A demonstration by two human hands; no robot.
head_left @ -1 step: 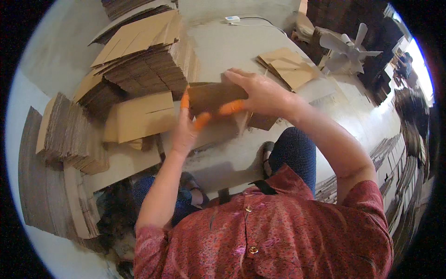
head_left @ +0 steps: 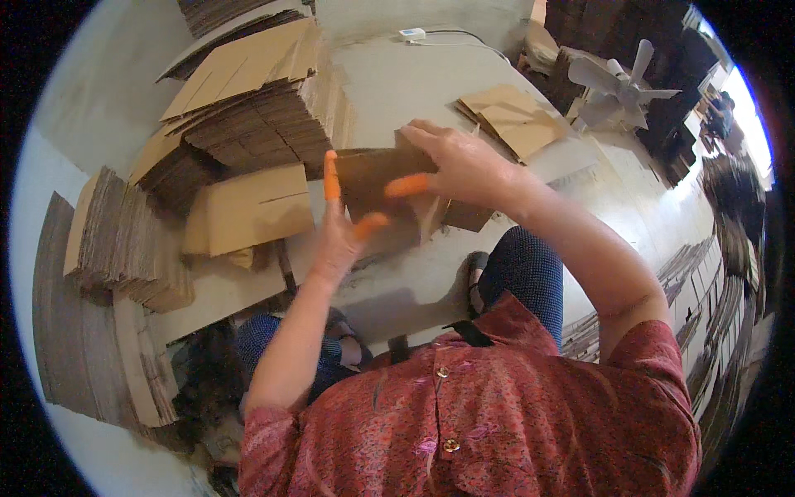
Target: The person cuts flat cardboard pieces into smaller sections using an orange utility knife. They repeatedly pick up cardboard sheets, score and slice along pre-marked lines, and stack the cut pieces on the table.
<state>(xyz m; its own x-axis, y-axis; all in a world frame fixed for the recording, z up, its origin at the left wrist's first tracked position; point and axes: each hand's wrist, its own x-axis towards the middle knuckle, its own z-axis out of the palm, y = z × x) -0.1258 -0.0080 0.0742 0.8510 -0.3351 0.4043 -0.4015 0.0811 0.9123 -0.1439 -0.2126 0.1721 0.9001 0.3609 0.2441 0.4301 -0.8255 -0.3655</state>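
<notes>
From far off, I see a person in a red shirt (head_left: 530, 406) with tiny dark specks, short sleeves (head_left: 646, 356), a pointy collar (head_left: 520, 319), shiny round buttons (head_left: 442, 373) down the front and little pink shapes (head_left: 426, 448) near them. I can see dark blue trousers (head_left: 522, 269) with tiny pale dots all over, and dark shoes (head_left: 475, 273) too. I spot bright orange covers (head_left: 332, 178) on one finger and the thumb of the left hand (head_left: 335, 244) and on the thumb of the right hand (head_left: 465, 161), and a flat black strip (head_left: 473, 333) by the collar.
</notes>
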